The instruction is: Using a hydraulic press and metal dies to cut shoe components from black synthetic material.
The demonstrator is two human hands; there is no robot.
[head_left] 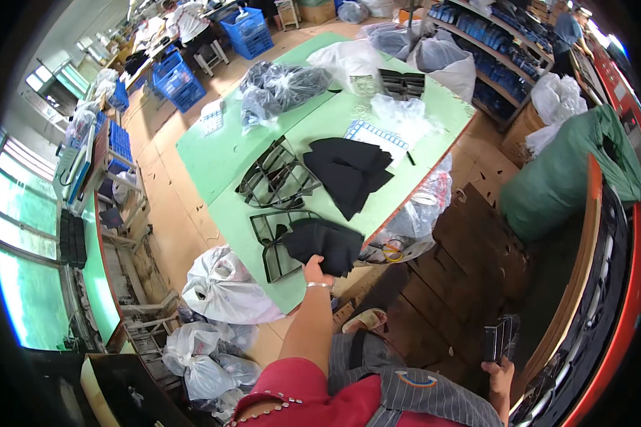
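Note:
My left hand is closed on the near edge of a stack of black fabric pieces, at the front corner of the green table. Beside this stack lies a black metal frame with crossbars, partly covered by the fabric. Farther back are a second, larger barred frame and another fan-shaped pile of black fabric pieces. Low at the right, my right hand grips a dark, upright frame-like piece with shiny edges; its exact kind is unclear.
Plastic bags of dark pieces, a printed sheet and a black pen lie on the table. White sacks stand at left, a big green sack at right. Blue crates and a co-worker are farther back.

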